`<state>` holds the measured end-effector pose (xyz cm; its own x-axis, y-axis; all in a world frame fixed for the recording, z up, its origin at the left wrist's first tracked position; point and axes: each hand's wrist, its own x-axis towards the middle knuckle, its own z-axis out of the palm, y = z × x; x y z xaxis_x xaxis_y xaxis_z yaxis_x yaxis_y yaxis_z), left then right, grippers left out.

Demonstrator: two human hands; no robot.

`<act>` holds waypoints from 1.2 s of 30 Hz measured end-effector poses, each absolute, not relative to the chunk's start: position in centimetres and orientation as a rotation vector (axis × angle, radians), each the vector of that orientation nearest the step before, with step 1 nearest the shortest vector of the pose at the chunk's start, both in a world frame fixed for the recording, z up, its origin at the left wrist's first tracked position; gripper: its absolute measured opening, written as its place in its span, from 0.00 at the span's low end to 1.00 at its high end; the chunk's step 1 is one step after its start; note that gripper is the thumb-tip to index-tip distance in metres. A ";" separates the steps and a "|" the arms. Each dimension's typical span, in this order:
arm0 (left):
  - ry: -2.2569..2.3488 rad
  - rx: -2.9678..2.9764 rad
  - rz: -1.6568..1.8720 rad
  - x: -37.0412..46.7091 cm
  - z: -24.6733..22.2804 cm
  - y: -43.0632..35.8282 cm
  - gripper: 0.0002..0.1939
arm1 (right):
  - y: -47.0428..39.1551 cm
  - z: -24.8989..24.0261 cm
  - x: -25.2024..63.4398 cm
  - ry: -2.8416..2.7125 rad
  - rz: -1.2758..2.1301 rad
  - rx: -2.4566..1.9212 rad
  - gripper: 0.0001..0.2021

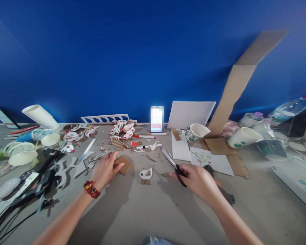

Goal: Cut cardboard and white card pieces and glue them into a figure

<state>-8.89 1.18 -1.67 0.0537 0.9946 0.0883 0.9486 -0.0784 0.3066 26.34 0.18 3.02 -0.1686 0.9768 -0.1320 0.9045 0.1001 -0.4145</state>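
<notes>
My left hand [105, 169], with a red bead bracelet at the wrist, rests on a small brown cardboard piece [124, 164] lying on the grey table [148, 211], thumb and fingers gripping its near edge. My right hand [197, 178] holds black-handled scissors [173, 164], blades closed and pointing up-left over the table. Between the hands lies a small white bird-shaped cutout [146, 174] with brown legs.
Paper cups [22, 154], cut shapes and cables crowd the left. Red-and-white cutouts [123, 131], markers [144, 136] and a phone [157, 119] stand at the back centre. A white sheet [191, 114], a tall cardboard strip [234, 88], a drawing [210, 160] and bottles [293, 109] fill the right.
</notes>
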 end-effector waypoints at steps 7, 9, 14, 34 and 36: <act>1.814 2.463 0.472 -7.5 -0.4 0.8 0.16 | 5.2 3.6 30.0 -2.223 0.175 -2.231 0.18; 1.743 2.407 0.508 -6.7 -0.5 0.7 0.15 | 6.6 3.5 30.0 -2.276 0.082 -2.255 0.16; 1.597 2.299 0.636 -5.1 -1.0 0.0 0.14 | 8.6 2.8 28.7 -2.369 0.050 -2.261 0.15; 1.396 2.218 0.725 -2.0 -2.6 0.7 0.08 | 6.2 1.5 21.0 -2.531 0.441 -1.547 0.07; 1.418 2.228 0.752 -2.0 -2.6 1.0 0.07 | 6.4 0.4 19.7 -2.538 0.434 -1.529 0.06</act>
<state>-2.01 0.97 -2.56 0.3432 0.9111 0.2284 0.7001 -0.4102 0.5845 19.70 6.42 0.36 -0.4709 0.8819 -0.0230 0.8395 0.4400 -0.3188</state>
